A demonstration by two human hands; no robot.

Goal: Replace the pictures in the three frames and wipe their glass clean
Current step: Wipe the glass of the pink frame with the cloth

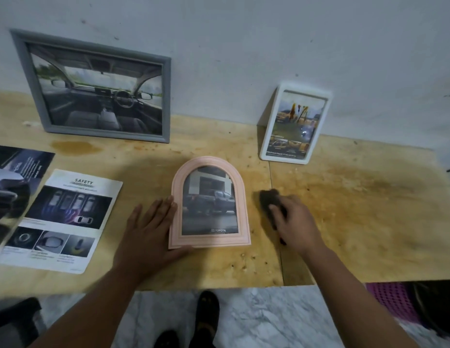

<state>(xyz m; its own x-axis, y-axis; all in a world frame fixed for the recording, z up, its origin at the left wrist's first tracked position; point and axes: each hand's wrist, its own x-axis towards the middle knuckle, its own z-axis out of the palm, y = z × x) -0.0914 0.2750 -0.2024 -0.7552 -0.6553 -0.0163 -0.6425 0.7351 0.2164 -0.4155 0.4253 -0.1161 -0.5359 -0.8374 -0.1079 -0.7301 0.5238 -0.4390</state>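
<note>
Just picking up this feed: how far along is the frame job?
Looks mostly done: the grey frame and white frame lean against the wall with pictures in. In hand: the pink arched frame lies flat, already filled; the left hand steadies it while the right hand holds a dark cloth beside it. Left: wiping its glass, probably standing it up.

Under your hands lay a rough, stained plywood table [344,197]. Your left hand [146,229] touched a matt pink frame [178,187] with glossy glass. Your right hand [294,222] held a dark, soft cloth [267,199]. Left of your left hand, glossy paper leaflets [65,219].
</note>
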